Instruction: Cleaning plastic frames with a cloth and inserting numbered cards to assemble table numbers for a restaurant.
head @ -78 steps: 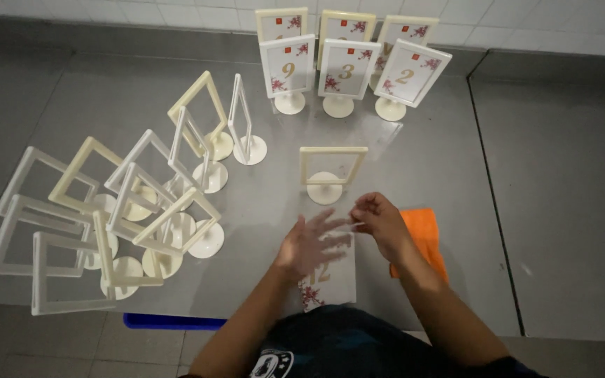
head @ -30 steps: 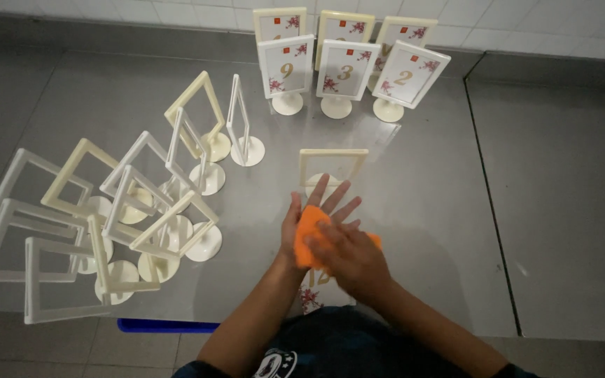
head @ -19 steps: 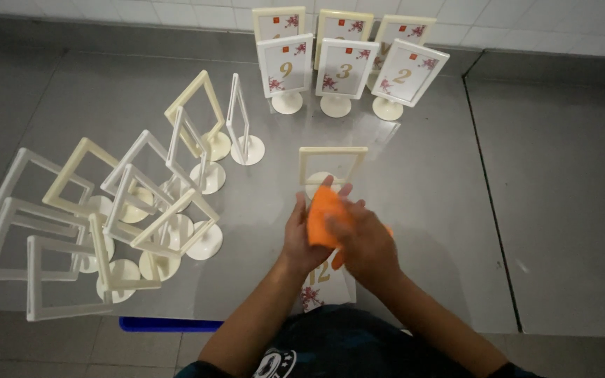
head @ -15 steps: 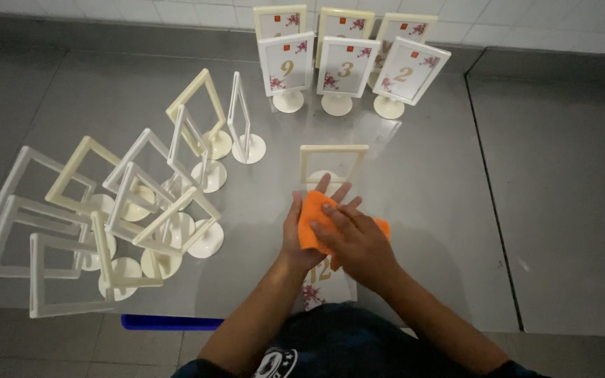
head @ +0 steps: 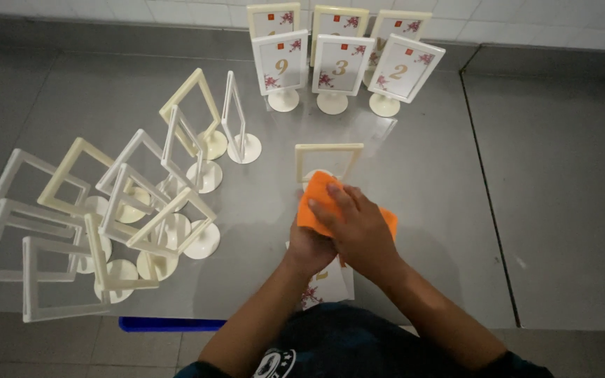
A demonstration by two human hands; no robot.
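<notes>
Orange cloth [head: 320, 203] pressed between both hands over the steel counter [head: 421, 182].
Right hand [head: 358, 227] grips the cloth; left hand [head: 309, 246] cups beneath; cream upright frame [head: 328, 159] faces the person.

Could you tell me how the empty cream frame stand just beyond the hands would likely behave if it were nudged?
The frame stand looks like thin plastic, an open rectangle on a small round foot, so it is probably light and would slide easily on the smooth metal table. Being tall over a narrow base, it seems apt to tip.
</notes>
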